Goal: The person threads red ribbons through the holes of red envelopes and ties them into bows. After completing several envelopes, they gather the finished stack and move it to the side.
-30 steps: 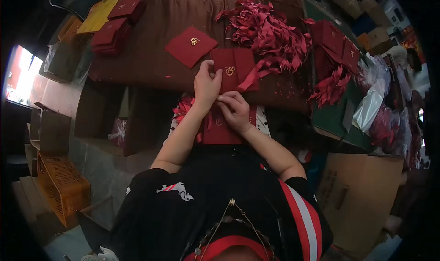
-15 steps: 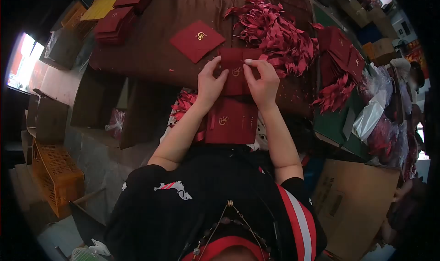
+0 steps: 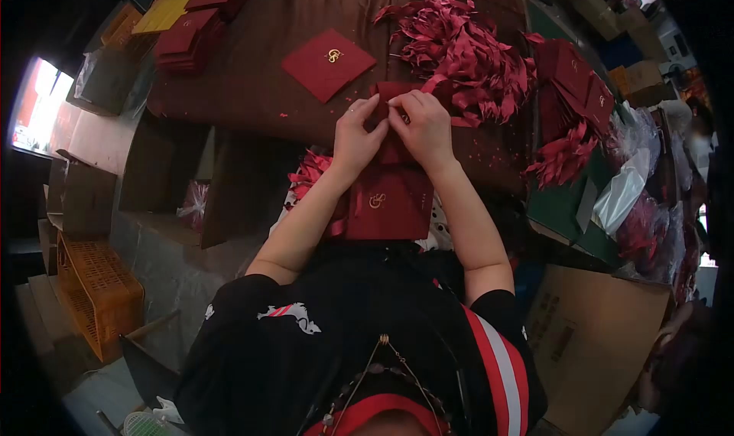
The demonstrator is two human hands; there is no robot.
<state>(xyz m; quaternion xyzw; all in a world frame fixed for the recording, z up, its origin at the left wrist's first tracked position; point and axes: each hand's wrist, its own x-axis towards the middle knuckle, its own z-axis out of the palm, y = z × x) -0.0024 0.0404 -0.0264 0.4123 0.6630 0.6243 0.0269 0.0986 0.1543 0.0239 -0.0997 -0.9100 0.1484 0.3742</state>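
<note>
One brown-clothed table (image 3: pixel 229 88), carton (image 3: pixel 592 359) nearby | red folder (image 3: pixel 397 151) atop, part-hidden by left hand (image 3: pixel 356 141), right hand (image 3: pixel 427 132) | grasp unclear

Deep red on the middle card (image 3: pixel 397 153), deep red again on the near folder (image 3: pixel 391 220), with gold in its emblem (image 3: pixel 377 200)! Same pairing on the far card (image 3: pixel 317 73), gold on red. Over to plain brown across the tablecloth (image 3: pixel 260 61), crimson through the far-right ribbons (image 3: pixel 478 65). Yellow on the far-left sheet (image 3: pixel 170 6), orange on the near-left crate (image 3: pixel 95 271), and black on the shirt (image 3: pixel 306 359), striped red-white-red down the right!
</note>
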